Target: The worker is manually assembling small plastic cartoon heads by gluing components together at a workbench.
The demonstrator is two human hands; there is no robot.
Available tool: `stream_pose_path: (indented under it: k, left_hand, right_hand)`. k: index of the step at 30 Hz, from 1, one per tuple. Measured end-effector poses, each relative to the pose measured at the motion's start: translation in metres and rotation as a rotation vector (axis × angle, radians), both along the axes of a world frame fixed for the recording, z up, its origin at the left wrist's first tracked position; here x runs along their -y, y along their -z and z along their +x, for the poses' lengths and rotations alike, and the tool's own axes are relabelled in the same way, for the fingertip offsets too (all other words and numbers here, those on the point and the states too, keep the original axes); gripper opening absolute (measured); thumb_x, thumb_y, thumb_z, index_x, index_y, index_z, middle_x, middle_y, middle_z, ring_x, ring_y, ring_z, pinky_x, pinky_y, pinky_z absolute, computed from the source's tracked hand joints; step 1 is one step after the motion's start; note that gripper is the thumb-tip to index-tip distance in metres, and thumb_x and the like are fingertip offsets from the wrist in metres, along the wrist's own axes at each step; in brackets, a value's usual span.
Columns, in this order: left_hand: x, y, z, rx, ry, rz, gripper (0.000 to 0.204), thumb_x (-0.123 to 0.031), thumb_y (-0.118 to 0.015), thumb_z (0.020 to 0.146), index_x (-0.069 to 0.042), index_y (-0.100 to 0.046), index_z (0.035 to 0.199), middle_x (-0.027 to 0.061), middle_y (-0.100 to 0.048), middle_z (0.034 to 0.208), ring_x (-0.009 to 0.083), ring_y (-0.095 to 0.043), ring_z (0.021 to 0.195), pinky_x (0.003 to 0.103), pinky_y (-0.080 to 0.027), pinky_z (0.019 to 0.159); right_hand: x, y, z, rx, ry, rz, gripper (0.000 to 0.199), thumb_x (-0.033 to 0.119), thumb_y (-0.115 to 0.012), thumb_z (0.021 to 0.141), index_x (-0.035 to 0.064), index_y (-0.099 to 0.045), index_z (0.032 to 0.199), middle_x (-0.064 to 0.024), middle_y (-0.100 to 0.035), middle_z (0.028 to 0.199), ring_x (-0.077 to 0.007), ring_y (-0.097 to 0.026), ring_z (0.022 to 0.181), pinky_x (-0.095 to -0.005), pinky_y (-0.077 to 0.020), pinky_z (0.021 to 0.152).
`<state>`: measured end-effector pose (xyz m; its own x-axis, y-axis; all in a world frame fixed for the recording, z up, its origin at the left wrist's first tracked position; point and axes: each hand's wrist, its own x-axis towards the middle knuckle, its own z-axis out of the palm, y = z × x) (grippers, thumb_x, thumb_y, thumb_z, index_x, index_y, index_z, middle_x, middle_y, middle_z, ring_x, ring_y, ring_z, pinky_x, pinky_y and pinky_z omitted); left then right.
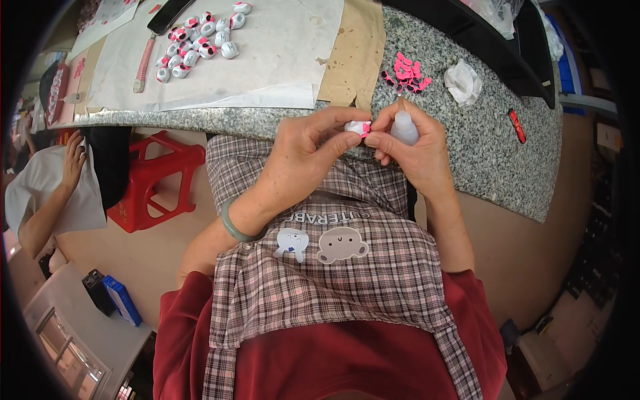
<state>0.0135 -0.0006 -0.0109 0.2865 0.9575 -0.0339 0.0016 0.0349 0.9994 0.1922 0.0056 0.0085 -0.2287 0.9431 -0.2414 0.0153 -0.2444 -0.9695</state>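
Note:
Between the thumb and fingers of my left hand (pixel 300 143) is a small rounded white figure (pixel 357 126) with a bright pink part at its right end. My right hand (pixel 423 147) is closed round a small whitish plastic squeeze bottle (pixel 404 128) with a narrow tip pointing away from me. The thumb and fingertips of that hand also meet the figure's pink end. Whether they pinch a separate pink piece there is too small to tell. Both hands are close together at the near edge of the granite table (pixel 493 160).
Several white-and-pink figures (pixel 200 41) lie on white paper (pixel 280 47) at the far left, beside a pink-handled tool (pixel 144 65). Loose pink pieces (pixel 408 72), crumpled tissue (pixel 463 82) and a red object (pixel 517 126) lie right. A red stool (pixel 157 177) and another person's hand (pixel 73 160) are left.

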Motion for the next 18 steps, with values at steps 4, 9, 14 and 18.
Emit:
stream_pose_path:
  k: [4,9,14,18]
  left_hand:
    - [0.002,-0.006,0.000,-0.031,0.045,-0.071,0.025,-0.003,-0.057,0.086,0.002,-0.058,0.111,0.0067,-0.064,0.089,0.0080,-0.057,0.080,0.021,-0.047,0.070]
    - [0.001,-0.006,-0.002,-0.101,0.113,-0.108,0.026,-0.003,-0.055,0.088,0.005,-0.056,0.113,0.0074,-0.064,0.093,0.0086,-0.058,0.082,0.022,-0.048,0.074]
    - [0.005,0.006,0.003,0.163,0.008,-0.177,0.022,-0.004,-0.058,0.085,0.000,-0.061,0.107,0.0054,-0.065,0.081,0.0072,-0.057,0.070,0.021,-0.046,0.063]
    - [0.002,0.004,0.004,0.124,0.015,-0.145,0.024,-0.003,-0.058,0.084,-0.001,-0.060,0.108,0.0074,-0.065,0.080,0.0072,-0.056,0.068,0.022,-0.047,0.062]
  right_hand:
    - [-0.001,-0.001,0.000,0.116,-0.025,0.089,0.012,0.000,-0.068,0.076,0.0031,-0.058,0.081,0.0011,-0.059,0.071,-0.0046,-0.054,0.056,-0.0185,-0.0446,0.047]
    - [-0.007,0.004,0.003,0.271,-0.105,0.353,0.014,0.000,-0.069,0.073,0.0031,-0.058,0.080,-0.0013,-0.059,0.070,-0.0077,-0.056,0.057,-0.0208,-0.0443,0.049]
    - [-0.015,0.011,0.009,0.330,-0.229,0.752,0.013,-0.001,-0.069,0.072,0.0007,-0.057,0.076,-0.0030,-0.059,0.070,-0.0078,-0.055,0.056,-0.0218,-0.0433,0.049]
    - [-0.012,0.008,0.008,0.344,-0.191,0.614,0.013,-0.001,-0.069,0.072,0.0004,-0.057,0.076,-0.0032,-0.059,0.070,-0.0079,-0.055,0.056,-0.0213,-0.0437,0.050]
